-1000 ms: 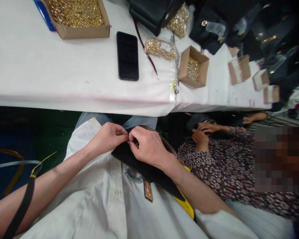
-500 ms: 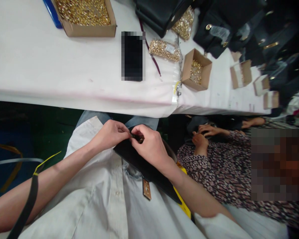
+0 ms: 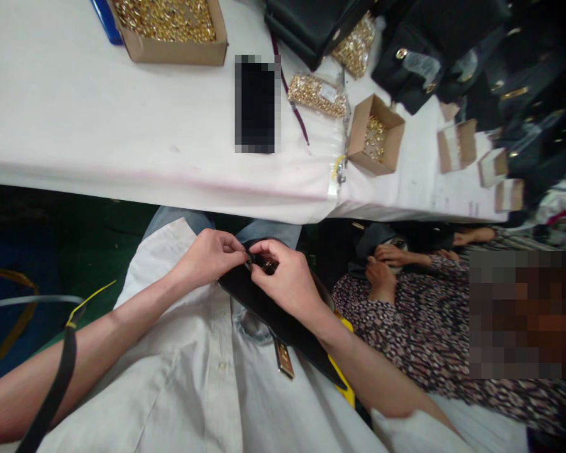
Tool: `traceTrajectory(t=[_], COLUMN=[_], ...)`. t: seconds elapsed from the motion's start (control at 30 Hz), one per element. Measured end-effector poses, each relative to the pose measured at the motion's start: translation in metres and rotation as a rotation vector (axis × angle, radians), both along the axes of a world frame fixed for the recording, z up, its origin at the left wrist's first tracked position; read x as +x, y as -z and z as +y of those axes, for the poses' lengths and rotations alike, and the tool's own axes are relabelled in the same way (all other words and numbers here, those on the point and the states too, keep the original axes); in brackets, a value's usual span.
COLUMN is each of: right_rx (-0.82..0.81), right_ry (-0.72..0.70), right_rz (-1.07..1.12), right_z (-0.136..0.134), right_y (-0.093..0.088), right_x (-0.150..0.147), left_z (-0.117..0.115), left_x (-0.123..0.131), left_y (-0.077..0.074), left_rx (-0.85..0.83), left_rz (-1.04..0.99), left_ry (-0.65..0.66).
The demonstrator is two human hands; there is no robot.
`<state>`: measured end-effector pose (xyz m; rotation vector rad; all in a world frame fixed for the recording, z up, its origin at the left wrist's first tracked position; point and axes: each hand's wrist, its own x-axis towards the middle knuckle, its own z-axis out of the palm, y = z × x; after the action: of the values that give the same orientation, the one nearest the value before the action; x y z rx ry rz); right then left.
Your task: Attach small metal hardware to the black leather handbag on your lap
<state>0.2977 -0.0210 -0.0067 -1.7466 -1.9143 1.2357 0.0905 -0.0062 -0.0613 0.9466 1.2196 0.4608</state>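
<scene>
From the head camera, my left hand point(image 3: 212, 257) and right hand point(image 3: 290, 280) meet over a black, flat, leather-like piece point(image 3: 264, 303) across my lap; my left fingers press together, pinching a small dark bit point(image 3: 249, 257) too tiny to make out; my right thumb and forefinger curve close around it, though I cannot tell whether they grip. I judge this step to be fine fingertip work at the black piece's far end; the next move calls for a light, steady pinch and little wrist travel. The white, cloth-covered bench point(image 3: 122, 119) puts its front edge just beyond my knees, limiting forward reach; elbow room runs between a long black strap point(image 3: 59, 390) crossing my left forearm and a co-worker's dark, floral-patterned garment point(image 3: 405, 321) near my right.
</scene>
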Motion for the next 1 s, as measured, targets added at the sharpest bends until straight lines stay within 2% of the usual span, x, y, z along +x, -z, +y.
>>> traceTrajectory(t=[0.13, 0.43, 0.73, 0.83, 1.0], right_rx=[0.054, 0.009, 0.1, 0.144, 0.093], right_ry=[-0.035, 0.002, -0.041, -0.063, -0.184], right_rz=[-0.062, 0.018, -0.105, -0.136, -0.03], right_z=[0.002, -0.001, 0.001, 0.003, 0.008], right_y=[-0.004, 0.001, 0.003, 0.002, 0.0], right_x=[-0.001, -0.003, -0.011, -0.013, -0.007], left_z=[0.001, 0.001, 0.001, -0.001, -0.009], left_x=[0.0, -0.001, -0.003, -0.006, -0.014], left_y=[0.001, 0.001, 0.008, 0.011, 0.01], left_rx=[0.006, -0.002, -0.008, -0.026, -0.134], left_rz=[0.0, -0.015, -0.03, -0.076, -0.265], left_ry=[-0.006, -0.025, -0.014, -0.046, -0.104])
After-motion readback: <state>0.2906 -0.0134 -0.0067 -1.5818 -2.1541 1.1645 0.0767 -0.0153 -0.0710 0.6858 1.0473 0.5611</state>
